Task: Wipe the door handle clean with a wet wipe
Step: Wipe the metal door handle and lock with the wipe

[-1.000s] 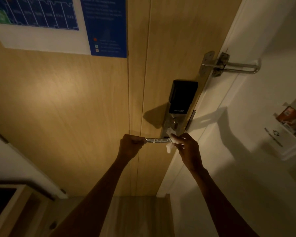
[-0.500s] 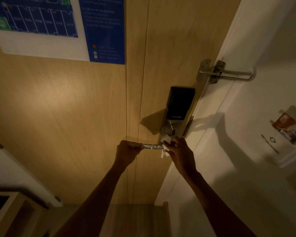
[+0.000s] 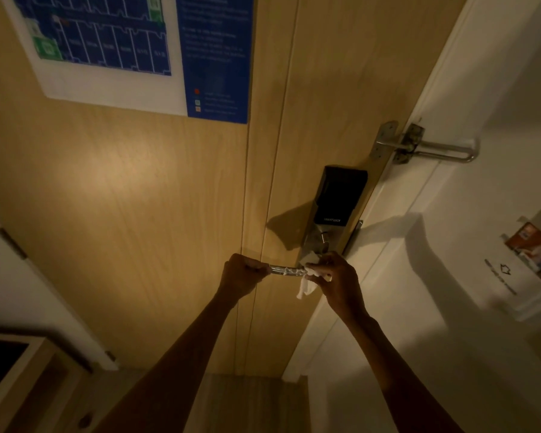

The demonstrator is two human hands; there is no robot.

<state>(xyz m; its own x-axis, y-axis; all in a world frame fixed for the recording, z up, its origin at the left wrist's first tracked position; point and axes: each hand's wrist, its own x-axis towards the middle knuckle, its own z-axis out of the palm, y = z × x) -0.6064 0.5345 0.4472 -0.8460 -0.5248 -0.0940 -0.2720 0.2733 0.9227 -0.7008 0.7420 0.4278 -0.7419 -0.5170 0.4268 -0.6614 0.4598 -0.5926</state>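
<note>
A shiny metal door handle (image 3: 286, 271) runs level across the wooden door (image 3: 169, 198), below a black electronic lock (image 3: 338, 198). My left hand (image 3: 241, 275) is closed around the handle's free left end. My right hand (image 3: 336, 276) grips a white wet wipe (image 3: 308, 284) wrapped over the handle's right part, close to the lock plate. A loose corner of the wipe hangs below my fingers. The stretch of handle between my hands is bare and looks wet.
A swing-bar door guard (image 3: 431, 150) bridges door and white frame above the lock. A blue floor-plan notice (image 3: 144, 54) is stuck to the door at upper left. A card holder (image 3: 531, 254) sits on the white wall at right. A wooden cabinet (image 3: 19, 379) stands at lower left.
The view has tilted, so the door and lock sit lower in the frame. My right hand with the wipe stays at the handle's lock end, and my left hand keeps its hold on the free end.
</note>
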